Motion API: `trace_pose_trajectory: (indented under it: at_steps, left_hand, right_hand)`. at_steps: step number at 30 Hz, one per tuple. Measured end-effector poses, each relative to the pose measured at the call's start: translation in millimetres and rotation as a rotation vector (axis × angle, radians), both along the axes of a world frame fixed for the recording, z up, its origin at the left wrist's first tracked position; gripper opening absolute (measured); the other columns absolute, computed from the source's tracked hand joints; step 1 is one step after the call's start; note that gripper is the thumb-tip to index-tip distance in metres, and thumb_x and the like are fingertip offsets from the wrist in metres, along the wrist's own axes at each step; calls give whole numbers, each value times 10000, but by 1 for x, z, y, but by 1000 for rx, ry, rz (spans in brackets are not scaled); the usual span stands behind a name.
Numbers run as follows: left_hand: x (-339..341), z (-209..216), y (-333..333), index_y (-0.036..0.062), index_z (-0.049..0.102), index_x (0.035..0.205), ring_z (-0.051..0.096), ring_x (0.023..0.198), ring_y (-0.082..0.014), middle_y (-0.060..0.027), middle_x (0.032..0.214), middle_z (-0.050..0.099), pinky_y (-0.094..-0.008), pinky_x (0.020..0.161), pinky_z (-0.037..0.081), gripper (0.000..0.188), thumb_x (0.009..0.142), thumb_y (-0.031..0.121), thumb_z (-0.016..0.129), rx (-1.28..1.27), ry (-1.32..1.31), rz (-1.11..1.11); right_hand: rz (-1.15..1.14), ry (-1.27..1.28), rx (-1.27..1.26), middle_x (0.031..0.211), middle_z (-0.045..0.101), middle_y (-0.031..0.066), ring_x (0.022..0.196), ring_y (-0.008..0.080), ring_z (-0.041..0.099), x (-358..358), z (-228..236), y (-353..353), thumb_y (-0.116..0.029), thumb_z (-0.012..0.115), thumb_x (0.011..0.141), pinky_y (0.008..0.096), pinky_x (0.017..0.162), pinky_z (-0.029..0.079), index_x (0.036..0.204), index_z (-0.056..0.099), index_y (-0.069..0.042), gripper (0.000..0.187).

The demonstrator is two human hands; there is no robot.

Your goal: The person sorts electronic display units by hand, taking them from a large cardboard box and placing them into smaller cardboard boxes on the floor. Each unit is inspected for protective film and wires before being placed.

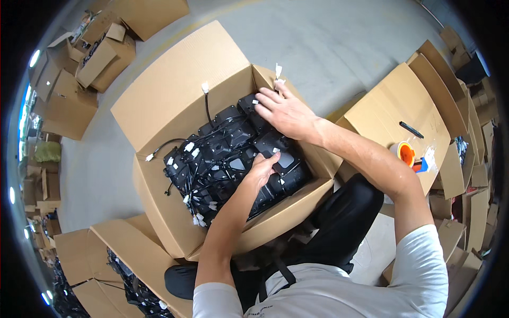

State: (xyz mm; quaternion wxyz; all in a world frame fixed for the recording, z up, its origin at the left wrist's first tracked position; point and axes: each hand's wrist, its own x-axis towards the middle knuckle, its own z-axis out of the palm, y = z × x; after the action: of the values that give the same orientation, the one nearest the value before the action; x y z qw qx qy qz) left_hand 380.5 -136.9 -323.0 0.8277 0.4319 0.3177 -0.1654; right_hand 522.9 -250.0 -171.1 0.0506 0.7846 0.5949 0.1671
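Observation:
An open cardboard box (281,211) stands before me, packed with black plastic housings (225,135) whose black cables end in white plugs (189,147). My left hand (262,170) grips the near edge of one black housing (270,142). Its thumb lies on top, while the other fingers are mostly hidden beneath. My right hand (286,114) rests with fingers stretched out over the housings at the box's far right corner. Beside its fingertips, white connectors (278,71) stick up at the rim.
To the right, a cardboard surface (392,114) carries a black marker (411,130) and an orange-and-white tape roll (405,153). Another open box (127,238) of black cabled parts sits at the lower left. More cartons (108,55) stand at the upper left on the grey floor (297,42).

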Motion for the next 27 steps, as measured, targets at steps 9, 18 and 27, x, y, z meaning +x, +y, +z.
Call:
trace_pose_trajectory:
  at_steps: [9,18,27]
  left_hand:
    - [3,-10,4,-17,630,1122,661,986,-422,-262,1130,667,-464,859,538,511,791,336,795,973,98,-103]
    - [-209,245,160,-25,625,1256,674,866,-147,-115,1018,732,-291,775,539,433,941,264,687,817,-452,-213]
    - [-610,182,364,18,517,1389,500,1293,-393,-255,1365,517,-474,1070,425,802,777,470,771,1745,867,425]
  right_hand:
    - [123,292,264,1341,563,171,1360,354,454,-3,-17,6,-99,721,744,559,1135,321,1153,621,-34,426]
    - [198,168,170,1289,575,182,1323,362,471,-15,-19,-10,-19,622,860,550,1175,294,1144,615,23,287]
    - [72,97,99,1322,541,203,1319,389,455,-19,-19,-2,-39,640,846,513,1162,331,1129,604,31,293]
